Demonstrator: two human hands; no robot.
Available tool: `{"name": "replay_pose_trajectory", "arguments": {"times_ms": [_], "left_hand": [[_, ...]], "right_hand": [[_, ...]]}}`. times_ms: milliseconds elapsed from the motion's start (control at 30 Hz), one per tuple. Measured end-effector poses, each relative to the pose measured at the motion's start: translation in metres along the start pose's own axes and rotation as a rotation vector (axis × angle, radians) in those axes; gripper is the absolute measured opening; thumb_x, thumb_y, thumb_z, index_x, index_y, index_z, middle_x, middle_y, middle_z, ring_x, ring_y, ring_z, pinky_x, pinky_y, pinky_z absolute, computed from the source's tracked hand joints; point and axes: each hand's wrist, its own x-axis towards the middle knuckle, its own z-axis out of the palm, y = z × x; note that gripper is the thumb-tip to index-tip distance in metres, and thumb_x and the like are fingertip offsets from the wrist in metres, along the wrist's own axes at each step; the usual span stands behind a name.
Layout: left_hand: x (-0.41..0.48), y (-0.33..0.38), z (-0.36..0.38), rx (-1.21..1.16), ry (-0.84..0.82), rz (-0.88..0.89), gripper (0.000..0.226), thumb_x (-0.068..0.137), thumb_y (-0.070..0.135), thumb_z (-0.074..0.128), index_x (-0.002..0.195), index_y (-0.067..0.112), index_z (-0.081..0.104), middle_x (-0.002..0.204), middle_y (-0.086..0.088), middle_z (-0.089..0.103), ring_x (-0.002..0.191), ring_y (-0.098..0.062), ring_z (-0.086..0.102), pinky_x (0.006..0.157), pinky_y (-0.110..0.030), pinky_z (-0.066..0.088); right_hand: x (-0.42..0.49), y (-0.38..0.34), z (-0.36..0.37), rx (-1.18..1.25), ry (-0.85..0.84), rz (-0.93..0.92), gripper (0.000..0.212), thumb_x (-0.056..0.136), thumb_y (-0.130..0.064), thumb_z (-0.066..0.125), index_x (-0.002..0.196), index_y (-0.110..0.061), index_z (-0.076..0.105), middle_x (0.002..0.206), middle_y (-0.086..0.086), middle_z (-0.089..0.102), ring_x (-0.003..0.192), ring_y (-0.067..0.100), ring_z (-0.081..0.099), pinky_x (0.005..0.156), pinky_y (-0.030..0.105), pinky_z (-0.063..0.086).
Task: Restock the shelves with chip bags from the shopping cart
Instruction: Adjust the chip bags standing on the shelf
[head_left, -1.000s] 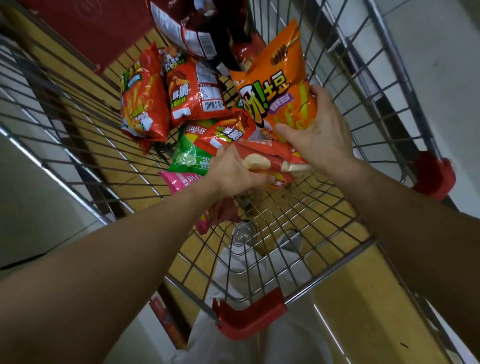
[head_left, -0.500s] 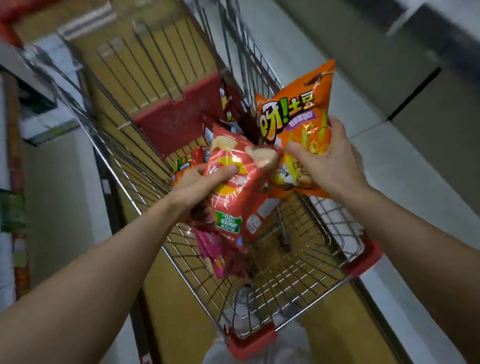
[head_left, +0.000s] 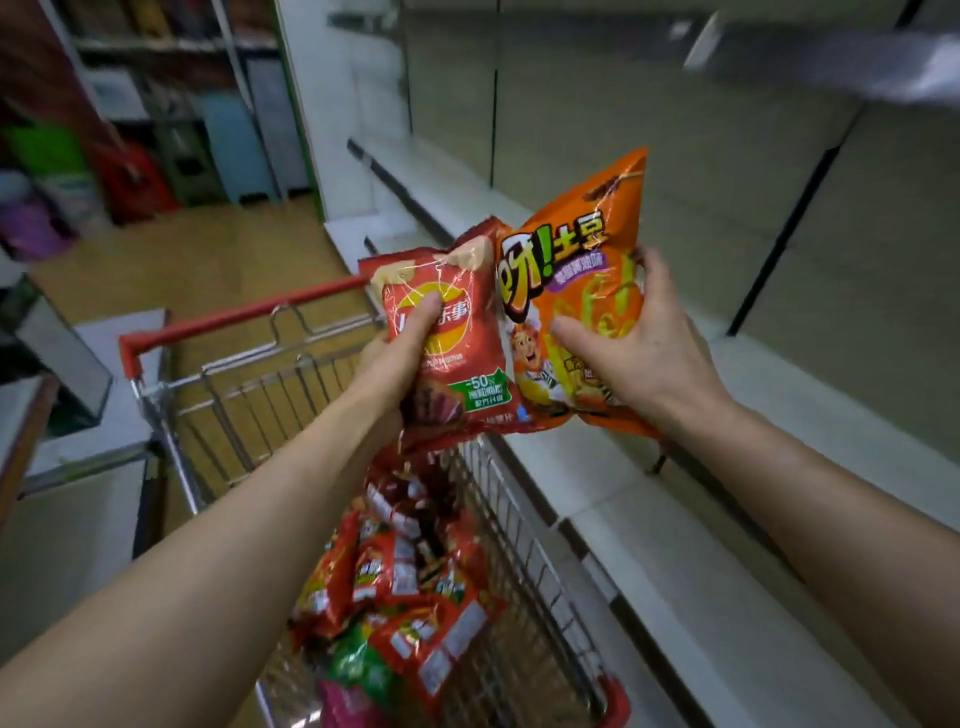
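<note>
– Lifted clear of the shopping cart (head_left: 244, 395) since a second ago?
– Yes. Left hand (head_left: 400, 358) grips the red chip bag (head_left: 457, 364), right hand (head_left: 639, 358) grips the orange chip bag (head_left: 576, 280); they touch, held above the cart's far end, beside the white shelf (head_left: 649, 530). In the cart lie other chip bags (head_left: 415, 597).

My bare hands and arms
My left hand (head_left: 395, 358) and right hand (head_left: 641, 358) are uncovered, and my left forearm (head_left: 234, 545) and right forearm (head_left: 831, 499) are bare as far back as I can see
</note>
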Motion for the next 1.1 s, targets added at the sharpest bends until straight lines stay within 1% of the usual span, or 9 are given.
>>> {"name": "replay_pose_trajectory", "arguments": {"times_ms": [167,267,367,533,700,800,867,1033,1100], "left_hand": [[-0.018,0.061,0.053,-0.005,-0.21,0.195,0.082,0.061,0.029,0.083,0.133,0.013,0.048,0.108,-0.009,0.071,0.09,-0.024,0.072,0.074,-0.036,0.058],[-0.033,0.092,0.084,-0.01,-0.282,0.288,0.077,0.063,0.029,0.076,0.133,0.014,0.046,0.112,-0.01,0.07,0.092,-0.025,0.072,0.074,-0.037,0.059],[-0.049,0.125,0.113,-0.005,-0.326,0.348,0.071,0.064,0.034,0.076,0.128,0.015,0.051,0.1,-0.007,0.074,0.086,-0.025,0.073,0.073,-0.039,0.059],[-0.073,0.172,0.168,0.112,-0.482,0.341,0.052,0.072,0.038,0.072,0.116,0.015,0.056,0.086,-0.005,0.076,0.073,-0.021,0.073,0.059,-0.032,0.059],[-0.091,0.192,0.221,0.133,-0.569,0.349,0.064,0.073,0.042,0.073,0.127,0.01,0.056,0.102,-0.012,0.074,0.083,-0.026,0.073,0.071,-0.041,0.059],[-0.101,0.202,0.247,0.143,-0.626,0.28,0.05,0.081,0.046,0.067,0.113,0.007,0.066,0.094,-0.013,0.075,0.072,-0.024,0.072,0.067,-0.04,0.06],[-0.104,0.21,0.256,0.16,-0.657,0.228,0.041,0.084,0.047,0.064,0.098,0.009,0.068,0.083,-0.011,0.075,0.062,-0.022,0.071,0.056,-0.037,0.06],[-0.104,0.219,0.268,0.22,-0.675,0.179,0.048,0.068,0.047,0.072,0.096,0.008,0.067,0.081,-0.012,0.074,0.058,-0.023,0.071,0.053,-0.037,0.059],[-0.104,0.221,0.275,0.234,-0.671,0.166,0.045,0.072,0.047,0.072,0.093,0.008,0.066,0.078,-0.013,0.074,0.056,-0.023,0.07,0.054,-0.038,0.06]], "right_hand": [[0.019,-0.031,-0.073,-0.036,0.16,-0.127,0.098,0.071,-0.065,0.07,0.147,-0.033,0.016,0.14,-0.003,0.048,0.116,0.021,0.058,0.093,0.049,0.051],[0.024,-0.045,-0.113,-0.068,0.262,-0.159,0.1,0.07,-0.067,0.069,0.148,-0.034,0.014,0.142,-0.003,0.047,0.117,0.021,0.057,0.092,0.052,0.051],[0.026,-0.06,-0.157,-0.072,0.319,-0.141,0.093,0.075,-0.063,0.068,0.147,-0.031,0.019,0.134,-0.004,0.052,0.111,0.018,0.057,0.093,0.044,0.05],[0.018,-0.074,-0.237,-0.099,0.404,-0.063,0.076,0.076,-0.064,0.065,0.138,-0.029,0.036,0.121,-0.004,0.058,0.109,0.024,0.058,0.093,0.041,0.047],[0.0,-0.071,-0.284,-0.219,0.416,0.023,0.072,0.073,-0.065,0.067,0.132,-0.031,0.043,0.121,-0.002,0.062,0.109,0.026,0.06,0.094,0.041,0.048],[-0.011,-0.069,-0.304,-0.294,0.387,0.06,0.074,0.066,-0.069,0.066,0.128,-0.032,0.049,0.118,-0.002,0.065,0.106,0.025,0.062,0.091,0.039,0.05],[-0.015,-0.069,-0.313,-0.345,0.358,0.085,0.075,0.066,-0.072,0.065,0.127,-0.033,0.049,0.116,-0.004,0.065,0.105,0.023,0.063,0.091,0.039,0.051],[-0.016,-0.071,-0.324,-0.41,0.28,0.143,0.071,0.067,-0.075,0.064,0.12,-0.031,0.05,0.108,-0.005,0.065,0.096,0.019,0.064,0.086,0.041,0.054],[-0.014,-0.074,-0.326,-0.433,0.265,0.154,0.069,0.069,-0.074,0.064,0.119,-0.029,0.051,0.107,-0.006,0.064,0.095,0.017,0.063,0.085,0.038,0.054]]}}
